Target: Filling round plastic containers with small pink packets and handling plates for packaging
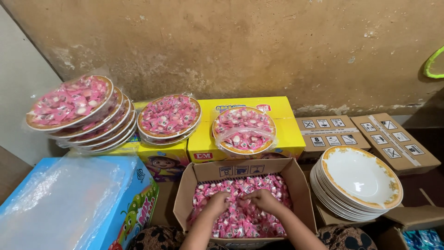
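Pink-and-white wrapped candies (240, 210); white, gold-rimmed plates (358, 180); yellow boxes (277, 134).

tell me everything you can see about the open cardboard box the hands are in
The cardboard box is plain brown corrugated board, open at the top with its flaps folded outward, the back flap bearing small printed handling symbols. It sits low in front of the person, ahead of the yellow boxes and left of the stack of white plates. It is nearly full of small pink wrapped candies. The left hand and right hand rest in the candies, fingers dug in.
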